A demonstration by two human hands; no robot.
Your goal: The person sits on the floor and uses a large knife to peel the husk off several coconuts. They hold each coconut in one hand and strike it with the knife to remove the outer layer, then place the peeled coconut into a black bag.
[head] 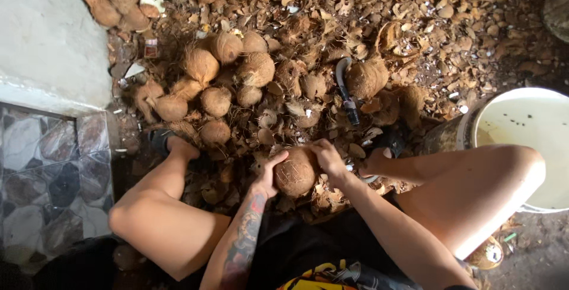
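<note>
Brown, fibrous husk covers the coconut [295,172] that sits low between the person's knees, just above the ground and over a litter of broken shell pieces [415,23]. Both hands clasp it: the left hand [269,174] wraps its left flank with fingers curled over the top edge, and the right hand [328,158] presses on its upper right side, so each grip is closed on the same nut. The left forearm carries a dark tattoo.

Beyond the hands, a heap of husked coconuts [216,82] lies on the ground, the nearest of them close to the left foot. One larger coconut [366,78] rests apart from the heap, and a curved metal tool with a dark handle [345,91] lies touching its left side, well ahead of the right hand. A white bucket [527,130] stands at the right, just beside the right knee, its inside pale and speckled. A grey concrete slab [47,35] and a patch of patterned stone tiles [41,171] fill the left edge of the view.
</note>
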